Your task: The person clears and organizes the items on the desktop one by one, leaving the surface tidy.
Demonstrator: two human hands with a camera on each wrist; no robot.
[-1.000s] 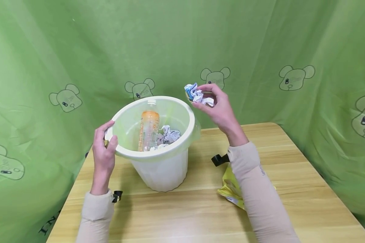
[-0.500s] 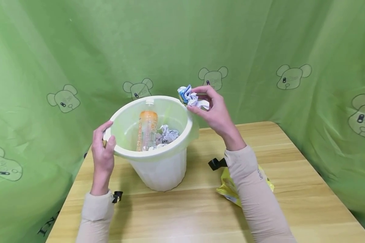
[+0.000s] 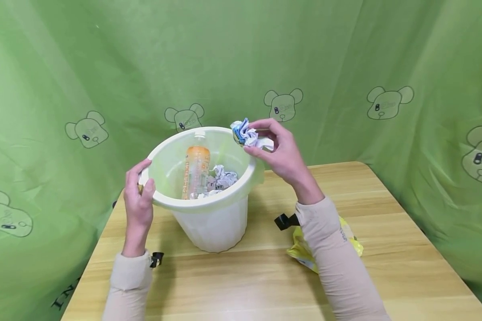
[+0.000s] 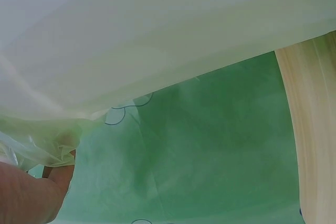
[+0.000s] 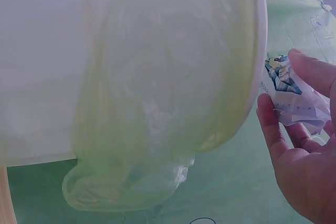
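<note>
My right hand [image 3: 283, 154] pinched a crumpled blue-and-white paper ball [image 3: 247, 135] over the white plastic bin [image 3: 209, 223]; my left hand [image 3: 138, 203] gripped its rim. It all sat on a light wooden table [image 3: 385, 267], with green bear-print curtains [image 3: 345, 67] all around.

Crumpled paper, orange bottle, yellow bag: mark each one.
crumpled paper [image 3: 247, 135], head view, on the blue-printed wad pinched in the right hand.
orange bottle [image 3: 196, 171], head view, on its orange label, inside the bin.
yellow bag [image 3: 351, 243], head view, on the part showing right of the sleeve.

Crumpled paper ball [image 3: 249, 135] above bin rim [image 3: 209, 205]
</note>
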